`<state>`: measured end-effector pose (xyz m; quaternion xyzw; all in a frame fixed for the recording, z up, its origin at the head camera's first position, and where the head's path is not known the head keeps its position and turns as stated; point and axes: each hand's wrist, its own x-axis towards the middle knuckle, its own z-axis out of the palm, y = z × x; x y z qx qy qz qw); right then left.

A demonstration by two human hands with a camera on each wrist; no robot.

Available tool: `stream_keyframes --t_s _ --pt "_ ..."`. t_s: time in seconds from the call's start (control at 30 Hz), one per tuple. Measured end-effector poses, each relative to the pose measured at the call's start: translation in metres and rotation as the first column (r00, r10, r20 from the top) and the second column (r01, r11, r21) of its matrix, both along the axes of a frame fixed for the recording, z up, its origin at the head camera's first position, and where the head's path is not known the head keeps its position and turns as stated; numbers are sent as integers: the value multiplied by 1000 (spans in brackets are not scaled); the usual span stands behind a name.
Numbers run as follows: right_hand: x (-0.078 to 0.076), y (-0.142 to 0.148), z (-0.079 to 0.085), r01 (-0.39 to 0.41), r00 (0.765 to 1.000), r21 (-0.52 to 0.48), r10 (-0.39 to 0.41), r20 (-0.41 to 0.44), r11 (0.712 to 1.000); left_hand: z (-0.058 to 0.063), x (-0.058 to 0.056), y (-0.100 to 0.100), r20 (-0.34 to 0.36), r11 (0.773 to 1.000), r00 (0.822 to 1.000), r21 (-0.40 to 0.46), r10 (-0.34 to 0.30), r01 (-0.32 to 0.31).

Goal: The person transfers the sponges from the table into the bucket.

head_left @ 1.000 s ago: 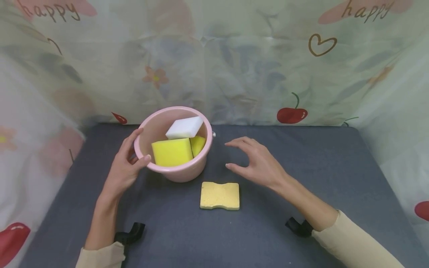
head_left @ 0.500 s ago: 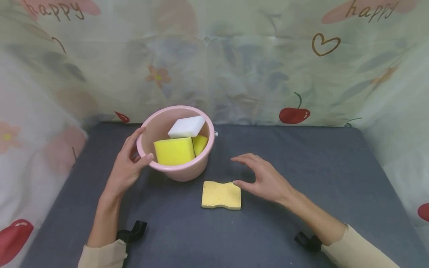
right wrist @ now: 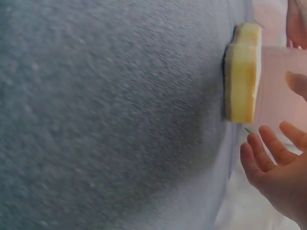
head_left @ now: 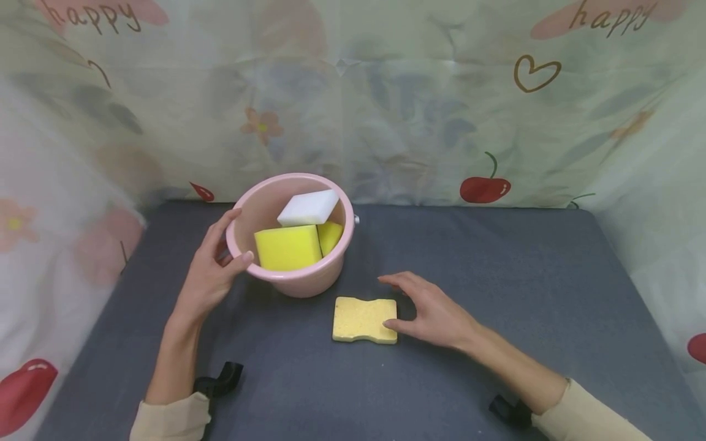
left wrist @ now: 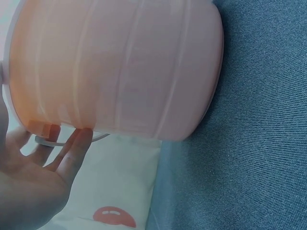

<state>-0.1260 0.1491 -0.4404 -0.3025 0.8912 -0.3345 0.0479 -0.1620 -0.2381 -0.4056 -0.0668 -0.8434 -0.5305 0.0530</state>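
Note:
My left hand grips the left rim of a pink plastic bucket, thumb over the rim and fingers along the outside wall. In the left wrist view the ribbed side of the bucket fills the upper part, and its base meets the cloth. Inside the bucket lie a white sponge block and two yellow sponges, the larger sponge in front. A pale yellow notched sponge lies flat on the table. Over its right end hovers my right hand, fingers loosely bent and thumb tip overlapping the sponge in this view.
Dark grey cloth covers the table. Behind it hangs a patterned curtain, with more curtain at both sides. Black wrist mounts show at the left wrist and at the right wrist.
My right hand has come down and toward me, from beside the bucket to the right end of the flat sponge. The left hand keeps its hold on the bucket; the view has shifted slightly.

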Motion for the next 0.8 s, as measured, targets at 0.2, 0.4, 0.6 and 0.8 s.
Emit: stream_keyframes --t_s 0.2,0.4,0.6,0.8 --pt "4 -3 -9 -21 999 42 20 28 999 1 1 1 2 1000 1000 -5 1 -1" --pt "8 -6 -14 -41 997 85 35 72 996 3 2 1 -2 1000 1000 5 -9 9" --pt "9 -10 -18 -81 995 120 74 64 989 3 3 1 2 1000 1000 6 -11 11" --pt "11 -12 -19 -93 996 149 90 24 985 3 3 1 4 1000 1000 -6 -4 4"
